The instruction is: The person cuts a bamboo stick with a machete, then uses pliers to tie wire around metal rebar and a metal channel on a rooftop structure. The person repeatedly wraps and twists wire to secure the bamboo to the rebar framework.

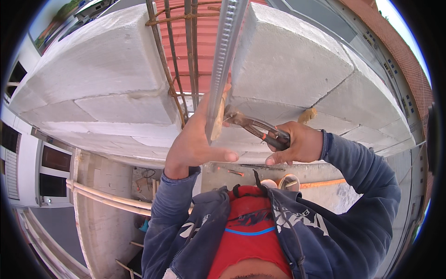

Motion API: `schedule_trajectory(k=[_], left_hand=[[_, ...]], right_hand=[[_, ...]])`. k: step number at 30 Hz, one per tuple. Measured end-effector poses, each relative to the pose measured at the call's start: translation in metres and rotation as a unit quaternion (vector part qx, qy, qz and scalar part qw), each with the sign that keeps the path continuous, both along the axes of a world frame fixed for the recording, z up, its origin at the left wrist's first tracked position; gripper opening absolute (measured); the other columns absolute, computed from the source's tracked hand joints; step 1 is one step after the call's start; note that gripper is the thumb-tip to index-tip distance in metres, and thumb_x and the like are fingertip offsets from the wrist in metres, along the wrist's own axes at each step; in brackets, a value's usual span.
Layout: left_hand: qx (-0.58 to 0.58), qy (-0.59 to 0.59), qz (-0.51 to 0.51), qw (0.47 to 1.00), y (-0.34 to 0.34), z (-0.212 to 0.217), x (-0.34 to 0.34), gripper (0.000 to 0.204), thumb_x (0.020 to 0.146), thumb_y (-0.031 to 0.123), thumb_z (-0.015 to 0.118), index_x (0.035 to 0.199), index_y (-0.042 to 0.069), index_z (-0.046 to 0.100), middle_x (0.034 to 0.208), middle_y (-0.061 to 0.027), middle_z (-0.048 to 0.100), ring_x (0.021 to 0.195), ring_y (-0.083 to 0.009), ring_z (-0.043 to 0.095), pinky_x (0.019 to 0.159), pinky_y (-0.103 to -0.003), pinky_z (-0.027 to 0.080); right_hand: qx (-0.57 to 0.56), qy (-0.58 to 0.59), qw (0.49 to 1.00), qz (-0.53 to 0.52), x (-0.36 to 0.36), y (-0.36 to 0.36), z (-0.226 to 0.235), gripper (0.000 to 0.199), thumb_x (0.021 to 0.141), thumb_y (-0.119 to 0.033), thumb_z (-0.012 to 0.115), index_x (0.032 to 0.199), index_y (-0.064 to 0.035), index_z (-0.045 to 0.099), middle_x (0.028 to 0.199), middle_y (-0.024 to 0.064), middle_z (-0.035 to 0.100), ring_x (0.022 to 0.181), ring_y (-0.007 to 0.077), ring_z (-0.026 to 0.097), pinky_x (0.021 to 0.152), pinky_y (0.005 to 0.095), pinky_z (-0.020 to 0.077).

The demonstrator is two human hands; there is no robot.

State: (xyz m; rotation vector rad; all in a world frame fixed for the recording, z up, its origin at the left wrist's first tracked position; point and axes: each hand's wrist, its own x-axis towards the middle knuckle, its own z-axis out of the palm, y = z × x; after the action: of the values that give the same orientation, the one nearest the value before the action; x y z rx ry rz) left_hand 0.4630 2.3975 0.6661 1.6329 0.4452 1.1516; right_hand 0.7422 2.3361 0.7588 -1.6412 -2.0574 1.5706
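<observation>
My left hand grips the lower end of a long perforated metal strip that runs up the gap between two white block walls. My right hand is closed on the handles of rusty pliers, whose jaws meet the strip near my left thumb. Rusty rebar rods with tie wire stand in the same gap, just left of the strip.
White aerated concrete blocks rise on the left and more blocks on the right. Below, a concrete floor holds buckets, an orange tool and wooden poles. Buildings show at both rims.
</observation>
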Motion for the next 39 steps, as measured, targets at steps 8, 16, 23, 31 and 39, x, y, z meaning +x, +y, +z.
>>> schedule_trajectory(k=[8,16,23,31,39], left_hand=[[0.034,0.055,0.074,0.995,0.002,-0.010,0.006,0.092,0.085,0.005,0.078,0.165,0.000,0.033,0.155,-0.0217,0.053,0.142,-0.0301,0.052,0.111,-0.041,0.046],[-0.065,0.089,0.143,0.984,-0.008,-0.002,0.020,0.054,0.094,0.001,0.064,0.148,-0.001,0.055,0.112,-0.0185,0.071,0.101,-0.0246,0.068,0.095,-0.036,0.052],[0.017,0.015,0.172,0.985,-0.004,-0.018,0.033,0.053,0.091,-0.002,0.070,0.142,-0.002,0.057,0.110,-0.0168,0.073,0.099,-0.0234,0.069,0.093,-0.037,0.054],[0.219,-0.109,0.442,0.863,-0.035,-0.095,0.064,0.066,0.089,0.007,0.082,0.144,-0.001,0.045,0.138,-0.0212,0.058,0.125,-0.0262,0.059,0.106,-0.039,0.047],[-0.137,-0.393,-0.012,0.909,-0.051,-0.040,0.113,0.100,0.097,0.063,0.062,0.166,0.001,0.025,0.161,-0.0261,0.040,0.154,-0.0390,0.037,0.129,-0.053,0.025]], right_hand=[[-0.048,-0.078,0.996,0.015,-0.001,0.016,0.001,0.056,0.085,-0.051,0.091,0.077,-0.0061,0.059,0.063,-0.0013,0.054,0.064,0.0121,0.062,0.057,0.0330,0.0487],[0.039,-0.149,0.988,0.003,0.004,0.007,-0.006,0.076,0.080,-0.070,0.086,0.082,0.0041,0.070,0.068,0.0116,0.063,0.068,0.0247,0.065,0.062,0.0400,0.0514],[0.072,-0.137,0.988,-0.014,0.010,-0.002,-0.017,0.078,0.081,-0.072,0.085,0.085,0.0048,0.069,0.069,0.0130,0.062,0.069,0.0255,0.065,0.063,0.0417,0.0514],[0.060,-0.121,0.991,-0.011,0.003,-0.003,-0.009,0.067,0.087,-0.064,0.084,0.070,-0.0034,0.059,0.060,-0.0006,0.049,0.058,0.0139,0.049,0.054,0.0381,0.0399],[0.057,-0.111,0.992,-0.019,0.005,0.000,-0.008,0.061,0.088,-0.056,0.086,0.073,-0.0035,0.060,0.061,-0.0012,0.049,0.058,0.0131,0.049,0.055,0.0362,0.0401]])
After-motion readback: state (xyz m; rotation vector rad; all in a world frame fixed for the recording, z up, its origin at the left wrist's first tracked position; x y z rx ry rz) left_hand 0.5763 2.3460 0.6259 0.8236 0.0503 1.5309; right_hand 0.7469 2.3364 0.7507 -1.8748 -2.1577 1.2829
